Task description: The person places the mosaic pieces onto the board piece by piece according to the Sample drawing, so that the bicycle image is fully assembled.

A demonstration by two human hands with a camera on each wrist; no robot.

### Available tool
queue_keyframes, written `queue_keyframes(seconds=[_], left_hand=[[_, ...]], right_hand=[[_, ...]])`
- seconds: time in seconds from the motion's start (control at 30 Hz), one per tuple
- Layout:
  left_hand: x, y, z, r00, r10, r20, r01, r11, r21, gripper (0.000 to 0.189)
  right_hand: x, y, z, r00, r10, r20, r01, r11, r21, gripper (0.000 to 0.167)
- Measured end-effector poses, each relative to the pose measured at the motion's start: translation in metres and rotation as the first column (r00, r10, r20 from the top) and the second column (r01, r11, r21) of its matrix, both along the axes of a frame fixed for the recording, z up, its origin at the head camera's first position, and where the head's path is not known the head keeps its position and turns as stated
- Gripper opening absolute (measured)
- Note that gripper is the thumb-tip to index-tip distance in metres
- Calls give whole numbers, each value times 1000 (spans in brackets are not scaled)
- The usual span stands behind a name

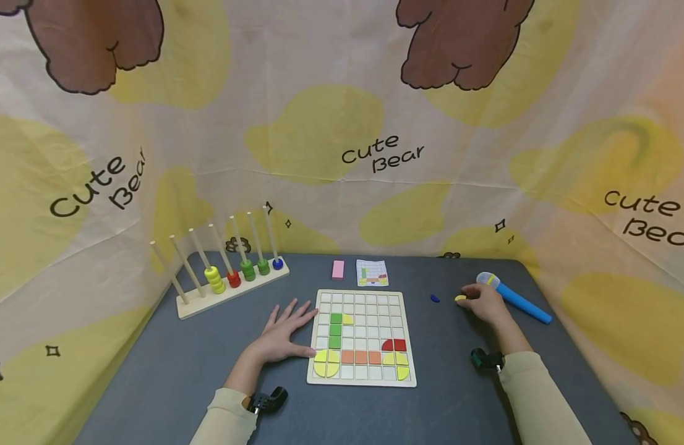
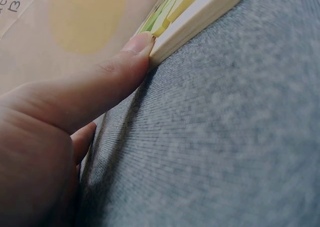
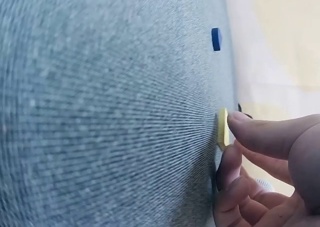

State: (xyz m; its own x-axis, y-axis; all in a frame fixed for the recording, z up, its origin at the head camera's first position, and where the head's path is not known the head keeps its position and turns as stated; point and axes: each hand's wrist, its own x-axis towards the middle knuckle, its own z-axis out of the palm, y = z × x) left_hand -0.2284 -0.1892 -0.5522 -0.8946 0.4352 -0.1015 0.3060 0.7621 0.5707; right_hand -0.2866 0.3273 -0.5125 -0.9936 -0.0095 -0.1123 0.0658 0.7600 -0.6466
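Note:
My left hand lies with fingers spread at the left side of a white gridded puzzle board. In the left wrist view its thumb touches the board's pale wooden edge. Green, orange, red and yellow tiles fill some of the board's cells. To the right of the board, my right hand pinches a small yellow tile between thumb and fingertips, close to the tabletop. A small dark blue tile lies just left of that hand.
A blue toy microphone lies beyond the right hand. Behind the board are a pink block and a printed pattern card. A wooden peg stand with coloured rings is at the back left. Printed cloth surrounds the grey table.

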Motion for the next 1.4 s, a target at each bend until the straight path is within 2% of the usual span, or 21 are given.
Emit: queue_keyframes(seconds=[0.3, 0.5, 0.63, 0.87, 1.1, 1.27, 1.4], left_hand=[[1, 1, 1, 1000, 7, 2, -7, 1000, 1, 100], [1, 1, 0, 1000, 6, -6, -6, 1000, -4, 100], [1, 1, 1, 1000, 3, -3, -3, 1000, 1, 100], [1, 1, 1, 1000, 1, -1, -1, 1000, 5, 100], [0, 1, 1, 1000, -1, -5, 1, 1000, 0, 100], [1, 1, 3, 1000, -4, -5, 4, 1000, 3, 99], [1, 1, 3, 1000, -5, -5, 5, 1000, 1, 100]], right_hand=[[-4, 0, -7, 999, -37, -6, 37, 998, 56, 36], [-3, -3, -6, 997, -77, -7, 77, 995, 57, 28], [0, -5, -3, 997, -79, -3, 79, 997, 24, 26], [10, -20, 13, 998, -10, -62, 6, 998, -68, 28], [17, -39, 24, 987, 57, -149, -75, 990, -117, 30], [22, -52, 27, 987, 101, -127, -115, 987, -108, 30], [28, -63, 29, 992, 95, -84, -107, 983, -148, 33]])
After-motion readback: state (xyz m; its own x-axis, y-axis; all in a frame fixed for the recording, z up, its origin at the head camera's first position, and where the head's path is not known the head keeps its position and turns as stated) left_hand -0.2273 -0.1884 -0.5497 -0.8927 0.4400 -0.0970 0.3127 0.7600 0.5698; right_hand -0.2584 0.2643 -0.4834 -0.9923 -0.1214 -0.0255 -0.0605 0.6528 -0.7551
